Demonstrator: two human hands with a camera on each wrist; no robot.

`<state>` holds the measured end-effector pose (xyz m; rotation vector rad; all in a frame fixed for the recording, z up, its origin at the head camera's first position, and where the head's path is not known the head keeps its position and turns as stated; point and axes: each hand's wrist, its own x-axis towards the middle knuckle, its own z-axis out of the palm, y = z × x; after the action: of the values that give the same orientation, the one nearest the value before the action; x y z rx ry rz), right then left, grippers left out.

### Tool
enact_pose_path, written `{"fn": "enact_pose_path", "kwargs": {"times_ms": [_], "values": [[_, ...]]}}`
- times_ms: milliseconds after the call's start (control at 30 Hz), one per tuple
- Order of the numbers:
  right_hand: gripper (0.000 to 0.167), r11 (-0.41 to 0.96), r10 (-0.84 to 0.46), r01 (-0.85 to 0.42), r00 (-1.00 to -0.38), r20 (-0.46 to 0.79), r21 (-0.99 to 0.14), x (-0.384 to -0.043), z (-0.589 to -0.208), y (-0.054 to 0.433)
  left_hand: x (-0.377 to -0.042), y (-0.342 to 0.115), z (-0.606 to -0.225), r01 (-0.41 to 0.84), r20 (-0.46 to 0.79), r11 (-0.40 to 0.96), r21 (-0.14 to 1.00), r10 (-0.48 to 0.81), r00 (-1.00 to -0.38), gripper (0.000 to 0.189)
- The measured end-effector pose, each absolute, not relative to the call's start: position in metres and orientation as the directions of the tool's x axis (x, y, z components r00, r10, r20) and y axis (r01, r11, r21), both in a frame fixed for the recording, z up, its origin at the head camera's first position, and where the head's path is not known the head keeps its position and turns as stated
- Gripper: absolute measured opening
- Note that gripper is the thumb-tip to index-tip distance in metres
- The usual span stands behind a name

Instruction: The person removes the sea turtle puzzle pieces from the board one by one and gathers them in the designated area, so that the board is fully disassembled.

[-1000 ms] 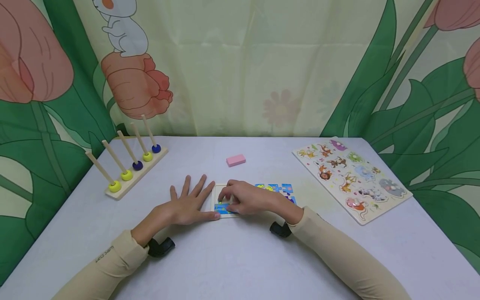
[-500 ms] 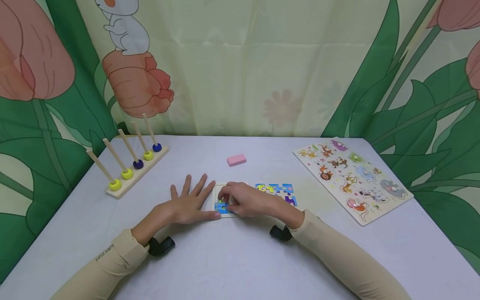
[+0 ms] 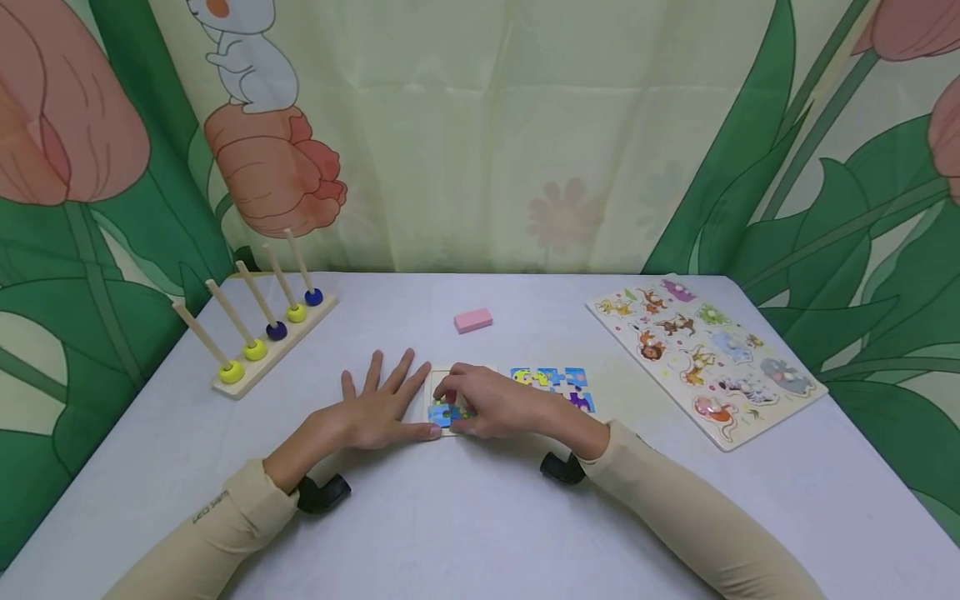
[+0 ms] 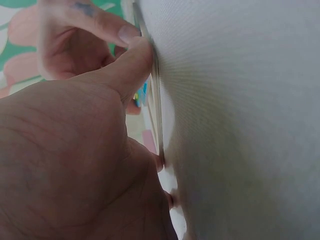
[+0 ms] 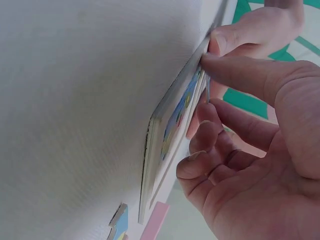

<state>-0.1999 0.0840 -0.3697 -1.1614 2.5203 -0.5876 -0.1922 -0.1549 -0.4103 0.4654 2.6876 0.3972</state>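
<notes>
A small jigsaw puzzle tray with a pale wooden rim lies on the white table, blue pieces showing in its lower left corner. My left hand rests palm down beside it, fingers spread, thumb on the tray's near left corner. Over the tray, my right hand pinches a thin jigsaw piece on edge between thumb and forefinger, as the right wrist view shows. That hand covers much of the tray's right side. Just right of the tray lie several loose jigsaw pieces, partly behind the right hand.
A pink block lies beyond the tray. On the left stands a wooden peg rack with yellow and blue beads. An animal puzzle board lies at the right. A printed curtain hangs behind the table.
The right hand's fingers have shifted slightly left and nearer over the tray's lower left corner, and the blue pieces there show a different outline. The left hand stays in place.
</notes>
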Motion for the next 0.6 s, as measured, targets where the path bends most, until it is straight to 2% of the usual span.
{"fn": "enact_pose_path", "kwargs": {"times_ms": [600], "values": [[0.041,0.635,-0.735,-0.629,-0.670,-0.101,-0.450,-0.1986,-0.3701,0.0841,-0.1931,-0.1550,-0.4124,0.262,-0.322,0.908,0.326,0.367,-0.873,0.114]]}}
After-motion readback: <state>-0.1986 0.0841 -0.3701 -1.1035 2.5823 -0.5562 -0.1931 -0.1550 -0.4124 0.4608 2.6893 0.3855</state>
